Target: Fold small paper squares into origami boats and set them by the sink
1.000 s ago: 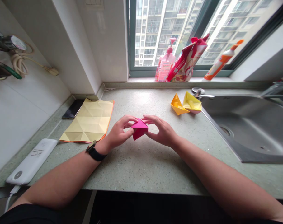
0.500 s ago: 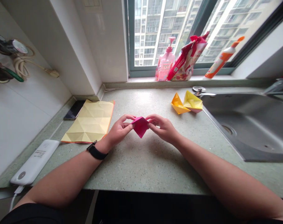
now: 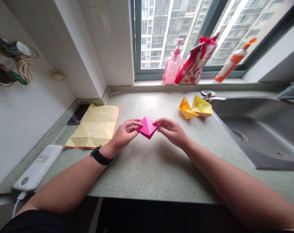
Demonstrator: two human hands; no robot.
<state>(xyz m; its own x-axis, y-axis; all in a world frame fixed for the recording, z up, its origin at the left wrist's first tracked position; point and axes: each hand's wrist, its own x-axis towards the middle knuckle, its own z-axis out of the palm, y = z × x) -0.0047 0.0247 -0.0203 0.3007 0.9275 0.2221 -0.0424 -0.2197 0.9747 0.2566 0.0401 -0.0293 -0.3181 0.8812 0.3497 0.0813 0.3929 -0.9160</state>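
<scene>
A folded pink paper piece (image 3: 147, 127) is held just above the green speckled counter (image 3: 151, 168), pinched from both sides. My left hand (image 3: 124, 134), with a black watch at the wrist, grips its left corner between thumb and fingers. Its right corner is pinched by my right hand (image 3: 171, 131). Two finished folded paper shapes, one orange (image 3: 186, 109) and one yellow (image 3: 201, 106), rest on the counter farther back to the right, beside the sink.
A creased yellow sheet (image 3: 95, 125) lies at the left, partly over a dark phone (image 3: 76, 114). A white power bank (image 3: 37, 167) lies at the near left edge. A steel sink (image 3: 260, 129) fills the right. Pink pump bottle (image 3: 173, 66), red bag (image 3: 195, 61) and orange-capped bottle (image 3: 234, 60) stand on the windowsill.
The pink paper has turned in my fingers from a closed pointed shape to a flatter one with its upper faces showing. Both hands stayed at the same spot.
</scene>
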